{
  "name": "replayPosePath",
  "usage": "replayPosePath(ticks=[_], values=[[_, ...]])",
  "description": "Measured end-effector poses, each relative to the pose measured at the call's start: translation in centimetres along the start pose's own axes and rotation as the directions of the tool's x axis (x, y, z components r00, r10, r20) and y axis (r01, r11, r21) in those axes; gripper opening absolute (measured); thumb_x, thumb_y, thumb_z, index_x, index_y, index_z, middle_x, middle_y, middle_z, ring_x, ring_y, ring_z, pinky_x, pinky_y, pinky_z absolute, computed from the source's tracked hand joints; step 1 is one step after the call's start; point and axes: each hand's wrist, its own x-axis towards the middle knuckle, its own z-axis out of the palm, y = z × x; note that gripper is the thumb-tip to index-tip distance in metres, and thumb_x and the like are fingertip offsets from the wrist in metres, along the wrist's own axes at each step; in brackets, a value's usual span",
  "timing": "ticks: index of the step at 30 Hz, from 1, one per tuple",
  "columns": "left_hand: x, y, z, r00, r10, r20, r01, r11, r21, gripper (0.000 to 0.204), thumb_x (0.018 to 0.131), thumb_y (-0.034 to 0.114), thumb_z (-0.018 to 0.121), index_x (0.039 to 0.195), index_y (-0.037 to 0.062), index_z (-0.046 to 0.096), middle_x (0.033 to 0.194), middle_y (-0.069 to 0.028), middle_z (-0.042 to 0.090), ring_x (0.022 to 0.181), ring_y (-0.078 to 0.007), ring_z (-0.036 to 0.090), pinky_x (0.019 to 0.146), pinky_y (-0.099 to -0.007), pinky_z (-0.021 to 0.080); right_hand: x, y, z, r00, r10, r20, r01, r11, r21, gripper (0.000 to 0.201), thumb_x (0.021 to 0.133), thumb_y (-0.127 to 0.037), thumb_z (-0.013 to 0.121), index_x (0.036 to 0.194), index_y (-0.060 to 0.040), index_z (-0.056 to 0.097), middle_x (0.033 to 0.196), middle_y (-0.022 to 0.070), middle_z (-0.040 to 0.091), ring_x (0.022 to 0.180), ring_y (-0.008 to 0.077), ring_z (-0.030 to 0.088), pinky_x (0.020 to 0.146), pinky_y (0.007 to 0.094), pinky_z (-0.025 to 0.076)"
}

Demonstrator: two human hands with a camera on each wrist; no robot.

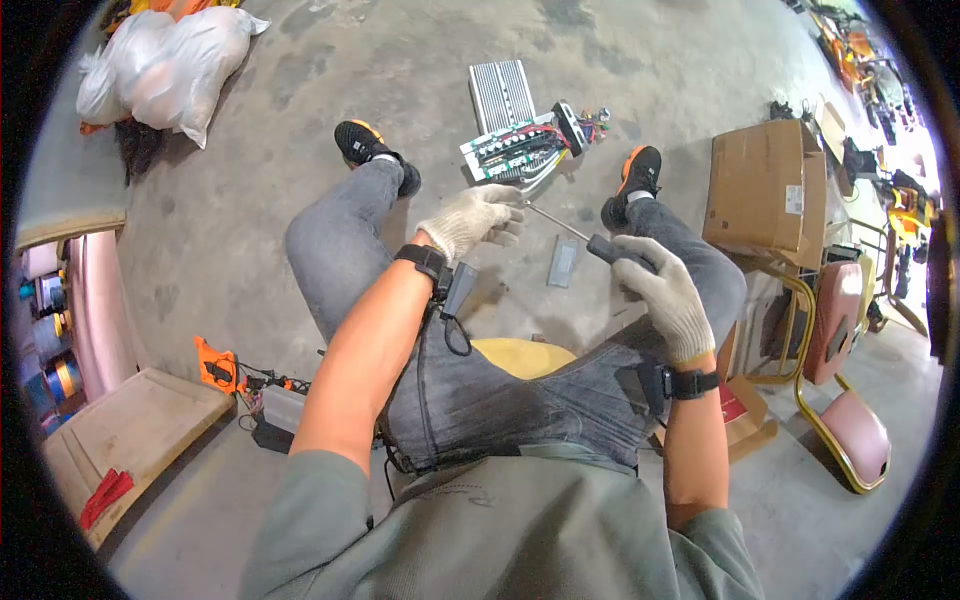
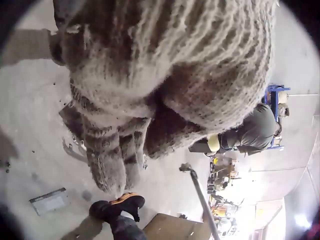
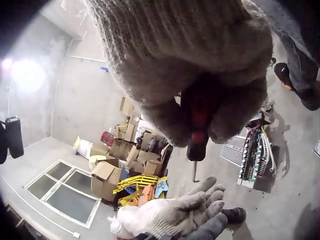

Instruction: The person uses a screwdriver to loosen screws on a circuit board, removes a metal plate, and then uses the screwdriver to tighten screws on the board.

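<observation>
The right hand (image 1: 665, 285), in a knitted glove, grips the dark handle of a screwdriver (image 1: 605, 250); its shaft points toward the left hand (image 1: 475, 218). In the right wrist view the handle (image 3: 197, 150) shows between the right hand's (image 3: 190, 65) fingers. The gloved left hand (image 3: 185, 212) has loosely extended fingers beside the tip. A small piece appears at the shaft's (image 2: 201, 197) tip in the left wrist view, too unclear to name. On the floor beyond the hands lies a circuit board (image 1: 515, 152) with wires, against a finned metal housing (image 1: 502, 95).
A flat grey piece (image 1: 562, 262) lies on the floor between the legs. A cardboard box (image 1: 755, 190) and chairs (image 1: 835, 320) stand at the right. White bags (image 1: 170, 70) sit at the upper left, and a low wooden board (image 1: 150, 430) at the lower left.
</observation>
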Motion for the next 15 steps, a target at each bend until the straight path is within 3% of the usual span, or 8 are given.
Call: replayPosePath(ticks=[1,3,5,15], values=[[-0.1,-0.3,0.0,1.0,0.007,-0.001,-0.007,1.0,0.002,0.056,0.097,0.004,0.056,0.15,-0.0044,0.043,0.127,-0.0173,0.065,0.104,-0.0237,0.07,0.092,-0.0395,0.061,-0.8,-0.3,0.1,1.0,0.02,-0.006,-0.02,0.999,0.043,0.043,0.09,-0.02,0.069,0.127,0.0005,0.069,0.09,0.0026,0.068,0.075,0.0097,0.062,0.07,0.0263,0.052],[-0.1,-0.5,-0.3,0.986,0.082,0.145,-0.057,0.984,-0.17,0.052,0.098,0.003,0.055,0.149,-0.0038,0.045,0.126,-0.0177,0.065,0.105,-0.0248,0.071,0.092,-0.0404,0.062,-1.8,-0.1,0.2,1.0,0.007,-0.014,-0.006,0.998,0.055,0.042,0.09,-0.019,0.068,0.127,0.0009,0.068,0.089,0.0011,0.066,0.076,0.009,0.06,0.071,0.025,0.05],[-0.7,-0.2,-0.4,0.982,0.077,0.17,-0.048,0.984,-0.172,0.05,0.099,0.003,0.056,0.147,-0.0034,0.047,0.124,-0.0172,0.066,0.104,-0.0245,0.071,0.091,-0.0398,0.062,-2.5,-0.3,0.3,0.999,0.005,-0.036,0.0,0.99,0.138,0.043,0.09,-0.019,0.068,0.128,0.0017,0.067,0.088,0.0005,0.064,0.076,0.0089,0.059,0.07,0.0246,0.049],[-1.7,0.7,0.4,0.948,0.18,0.262,-0.12,0.966,-0.228,0.035,0.1,0.005,0.056,0.135,0.0002,0.06,0.113,-0.0105,0.07,0.097,-0.0199,0.073,0.087,-0.0354,0.064,-3.5,-1.4,0.7,0.999,0.011,-0.038,-0.009,0.998,0.06,0.045,0.089,-0.019,0.069,0.128,0.0035,0.066,0.095,0.001,0.064,0.084,0.01,0.057,0.078,0.0257,0.048]])
